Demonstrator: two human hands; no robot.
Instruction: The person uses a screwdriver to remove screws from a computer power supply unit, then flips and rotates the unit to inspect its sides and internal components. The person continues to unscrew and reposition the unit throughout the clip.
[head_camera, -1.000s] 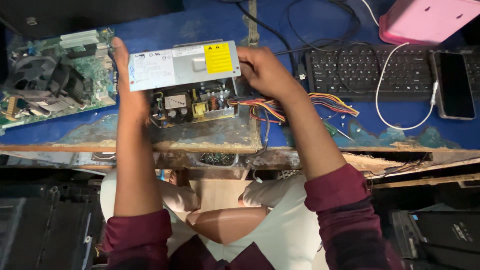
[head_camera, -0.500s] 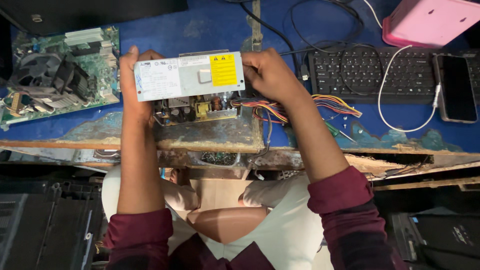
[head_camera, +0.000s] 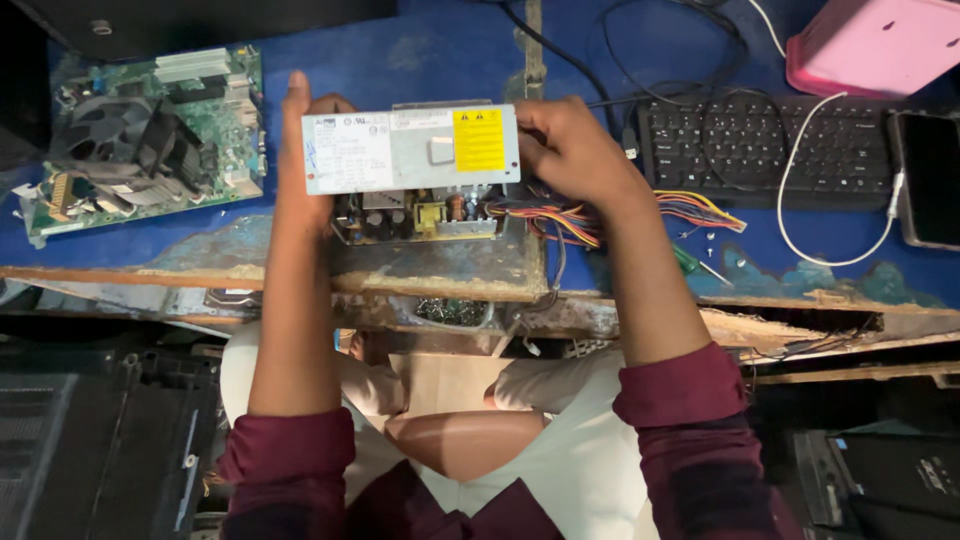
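Hands (head_camera: 575, 150) on boxy grey metal cover (head_camera: 410, 148)

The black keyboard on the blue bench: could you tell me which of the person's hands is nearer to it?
Right. The right hand holds the power supply's end beside the keyboard; the left hand holds its far end.

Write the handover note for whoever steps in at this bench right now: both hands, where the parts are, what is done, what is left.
Left hand: grips the left end of the grey metal cover.
Right hand: grips its right end.
The cover sits raised, tilted over the open power supply on the blue bench; coloured wires trail right.
Done: cover is free of the case.
Left: cover is not yet put down.
Nearby: green motherboard left, keyboard right.
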